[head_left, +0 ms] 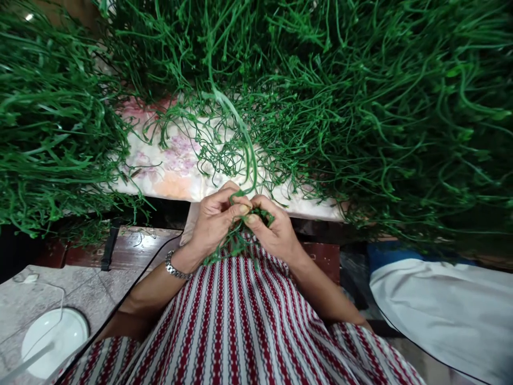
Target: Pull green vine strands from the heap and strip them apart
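Observation:
My left hand (212, 222) and my right hand (274, 232) meet over my lap, both pinched on thin green stems (236, 243). One long green stem (250, 155) rises from my fingers up toward the heap. A silver watch (175, 269) sits on my left wrist. Large piles of green stems (360, 107) cover the floral cloth (176, 171) in front of me. More stems hang below my fingers over my red and white striped garment (240, 321).
A second pile of greens (44, 133) lies at the left. A white plate (56, 339) under a clear sheet sits on the tiled floor at lower left. A black cable (132, 289) runs along the floor. White cloth (444, 310) lies at lower right.

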Tool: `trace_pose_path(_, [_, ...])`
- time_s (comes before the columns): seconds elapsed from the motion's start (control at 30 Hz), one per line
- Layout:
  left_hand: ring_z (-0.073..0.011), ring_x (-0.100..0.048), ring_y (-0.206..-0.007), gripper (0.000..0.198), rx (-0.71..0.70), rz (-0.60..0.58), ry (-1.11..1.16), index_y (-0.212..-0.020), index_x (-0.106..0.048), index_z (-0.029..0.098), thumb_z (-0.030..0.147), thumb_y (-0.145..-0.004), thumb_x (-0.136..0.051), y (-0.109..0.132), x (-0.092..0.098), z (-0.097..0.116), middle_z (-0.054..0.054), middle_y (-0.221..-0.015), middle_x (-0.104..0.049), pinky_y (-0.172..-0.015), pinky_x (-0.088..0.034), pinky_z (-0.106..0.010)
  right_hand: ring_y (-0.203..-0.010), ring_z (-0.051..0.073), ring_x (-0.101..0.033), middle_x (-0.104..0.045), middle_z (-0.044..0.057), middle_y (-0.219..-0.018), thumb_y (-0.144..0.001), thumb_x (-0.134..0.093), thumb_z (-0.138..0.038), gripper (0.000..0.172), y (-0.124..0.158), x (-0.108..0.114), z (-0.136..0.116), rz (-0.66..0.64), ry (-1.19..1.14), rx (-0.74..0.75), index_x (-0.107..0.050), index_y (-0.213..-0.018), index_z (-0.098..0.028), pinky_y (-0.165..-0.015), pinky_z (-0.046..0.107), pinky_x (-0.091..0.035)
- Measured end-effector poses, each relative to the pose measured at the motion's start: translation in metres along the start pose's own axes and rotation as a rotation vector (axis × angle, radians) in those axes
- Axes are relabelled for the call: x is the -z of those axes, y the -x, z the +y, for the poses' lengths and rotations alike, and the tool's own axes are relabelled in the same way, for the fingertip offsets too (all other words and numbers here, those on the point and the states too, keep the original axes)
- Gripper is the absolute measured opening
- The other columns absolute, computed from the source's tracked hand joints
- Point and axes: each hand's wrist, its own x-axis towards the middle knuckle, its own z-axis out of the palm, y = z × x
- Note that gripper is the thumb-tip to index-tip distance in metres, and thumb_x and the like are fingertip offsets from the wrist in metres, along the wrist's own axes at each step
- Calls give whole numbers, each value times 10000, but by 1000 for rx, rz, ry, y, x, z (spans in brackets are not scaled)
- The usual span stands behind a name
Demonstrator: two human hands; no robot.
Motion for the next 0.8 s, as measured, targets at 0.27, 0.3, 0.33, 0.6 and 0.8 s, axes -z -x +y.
trace_pose_path(0.27, [-83,-474,-623,71,-52,89,-48,-669,-686,180,210,-643,-745,-1,-11,-10,13,-667,-507,-559,-379,-192,-610,71,-402,-469,-32,-658,-775,-615,-357,222,5,-10,5,68,-160,-172,-547,-766,-146,-575,182,-349])
trace_pose_path(0.3, [-74,-466,-602,92,-8,77,-1,-657,-678,175,209,-625,-757,-1,-11,-9,18,-655,-503,-536,-367,-184,-600,70,-397,-463,-34,-648,-773,-614,-361,227,5,-7,4,43,-165,-198,-550,-755,-144,-571,183,-347])
trace_pose_path(0.33, [-68,-459,-585,113,35,69,55,-644,-671,169,211,-605,-769,-1,-12,-8,21,-645,-501,-514,-355,-175,-593,69,-396,-463,-33,-641,-772,-613,-360,228,5,-5,3,12,-161,-218,-553,-745,-141,-569,184,-345])
trace_pose_path(0.6, [-70,-481,-532,88,206,-22,295,-620,-637,163,202,-644,-711,3,-11,4,-3,-623,-599,-485,-362,-169,-562,61,-407,-491,-28,-610,-759,-634,-352,253,0,5,3,-92,-242,-146,-569,-683,-119,-557,186,-342])
trace_pose_path(0.8, [-74,-407,-439,137,321,-49,346,-587,-617,161,233,-593,-734,2,-11,7,16,-483,-541,-419,-260,-190,-546,62,-430,-507,-20,-596,-791,-599,-359,271,0,9,5,-160,-212,-46,-582,-699,-104,-543,179,-351])
